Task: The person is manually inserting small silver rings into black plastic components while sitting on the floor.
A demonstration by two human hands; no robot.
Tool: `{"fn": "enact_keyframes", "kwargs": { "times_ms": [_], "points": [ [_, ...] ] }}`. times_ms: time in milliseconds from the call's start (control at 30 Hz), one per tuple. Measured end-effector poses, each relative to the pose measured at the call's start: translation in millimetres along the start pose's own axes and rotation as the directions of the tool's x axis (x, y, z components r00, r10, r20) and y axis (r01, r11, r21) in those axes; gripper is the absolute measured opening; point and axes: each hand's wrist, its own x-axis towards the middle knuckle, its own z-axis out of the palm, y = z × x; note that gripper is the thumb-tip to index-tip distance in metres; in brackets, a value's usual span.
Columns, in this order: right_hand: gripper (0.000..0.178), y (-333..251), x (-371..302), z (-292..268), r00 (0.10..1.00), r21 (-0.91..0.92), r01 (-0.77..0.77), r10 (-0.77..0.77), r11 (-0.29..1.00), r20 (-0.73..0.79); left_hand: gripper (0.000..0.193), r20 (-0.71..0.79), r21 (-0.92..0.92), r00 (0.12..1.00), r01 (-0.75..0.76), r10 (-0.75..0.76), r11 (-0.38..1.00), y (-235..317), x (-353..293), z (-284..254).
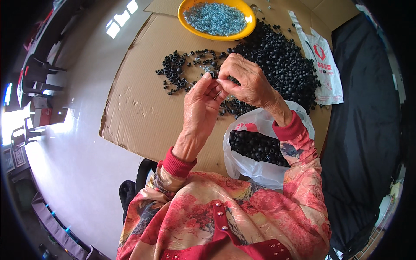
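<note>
My left hand (202, 104) and my right hand (247, 81) meet over the cardboard, fingertips pinched together. Whatever small piece sits between them is too hidden to make out. Just beyond my fingers lies a loose spread of small black pieces (175, 65), some showing round holes, with a few clear bits among them. A large heap of round black hollow pieces (286, 60) rises past my right hand. Under my right wrist, an open white plastic bag (236, 161) holds many more of these black pieces (255, 145).
At the far edge stands a yellow bowl (185, 27) full of small clear bluish pieces (216, 18). A flat white plastic bag with red print (327, 78) lies right of the heap. Cardboard (134, 104) covers the work surface; black cloth (364, 130) hangs at the right.
</note>
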Motion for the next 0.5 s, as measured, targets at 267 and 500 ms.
{"fn": "enact_keyframes", "kwargs": {
  "times_ms": [267,500],
  "points": [
    [0.023,-9.9,7.7,7.0,0.989,-0.094,0.053,-0.066,0.994,-0.135,0.014,0.003,0.051,0.993,-0.121,0.121,0.991,3.9,-5.4,2.5],
    [0.021,-12.1,7.0,10.1,0.973,-0.092,0.086,-0.104,0.992,-0.207,0.011,0.034,0.094,0.985,-0.174,0.171,0.980,5.3,-8.0,6.8]
  ]
}}
